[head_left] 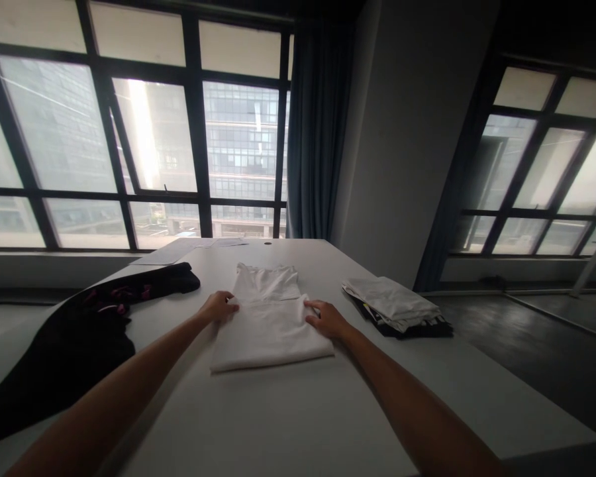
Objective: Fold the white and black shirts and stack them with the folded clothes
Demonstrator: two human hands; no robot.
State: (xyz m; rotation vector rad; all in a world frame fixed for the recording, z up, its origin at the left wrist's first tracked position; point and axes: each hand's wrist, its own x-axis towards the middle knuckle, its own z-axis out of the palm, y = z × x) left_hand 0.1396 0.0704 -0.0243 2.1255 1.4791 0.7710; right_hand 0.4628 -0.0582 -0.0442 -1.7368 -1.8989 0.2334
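Observation:
A white garment, seemingly a T-shirt (273,331), lies partly folded in the middle of the table, its lower part doubled over toward the far end. At its left edge, my left hand (219,307) pinches the upper corner of the folded layer. The opposite corner is gripped by my right hand (325,319), with thumb and fingers on the cloth. Beyond the fold, the rumpled upper part of the shirt reaches toward the window. Some fingertips are hidden under or behind the fabric.
On the left, a black garment (74,338) with pinkish patches sprawls across the white table (278,424). A stack of folded clothes (397,305), white over black, sits at the right edge. Papers (179,250) lie at the far left, below the windows.

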